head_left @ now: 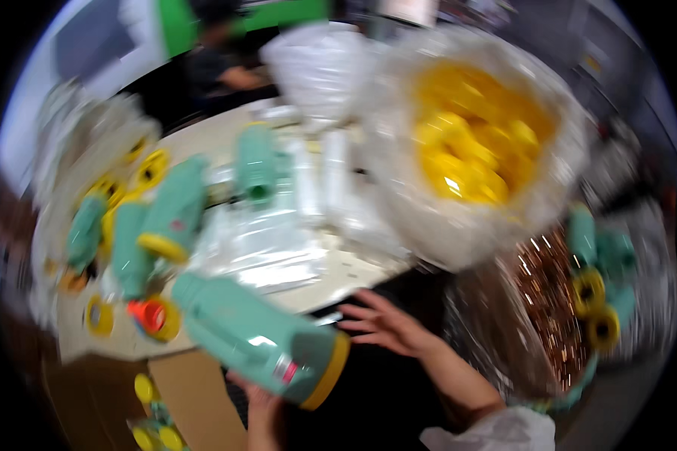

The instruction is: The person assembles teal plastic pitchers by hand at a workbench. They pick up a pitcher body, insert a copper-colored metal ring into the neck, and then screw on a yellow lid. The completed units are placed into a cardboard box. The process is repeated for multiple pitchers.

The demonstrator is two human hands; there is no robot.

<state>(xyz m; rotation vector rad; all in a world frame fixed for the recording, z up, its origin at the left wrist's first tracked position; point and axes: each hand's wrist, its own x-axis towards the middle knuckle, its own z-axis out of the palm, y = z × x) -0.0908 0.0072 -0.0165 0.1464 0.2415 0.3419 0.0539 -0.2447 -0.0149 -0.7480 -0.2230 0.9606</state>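
A large green thermos flask (252, 334) with a moulded handle and a yellow base lies tilted in front of me, its neck toward the upper left. My left hand (259, 398) holds it from below; most of those fingers are hidden behind the flask. My right hand (387, 323) is open with fingers spread, just right of the yellow base and apart from it. Beyond the flask, flat clear plastic bags (274, 248) lie on the pale table (346, 263). A red-orange ring-shaped part (152, 316) sits by the flask's neck. Motion blurs the picture somewhat.
More green flasks (174, 203) crowd the table's left side. A large plastic bag of yellow parts (470, 143) stands at the far right. Copper-coloured pieces (553, 308) fill a bag below it. An open cardboard box (195, 398) is at lower left; a person (218, 68) sits opposite.
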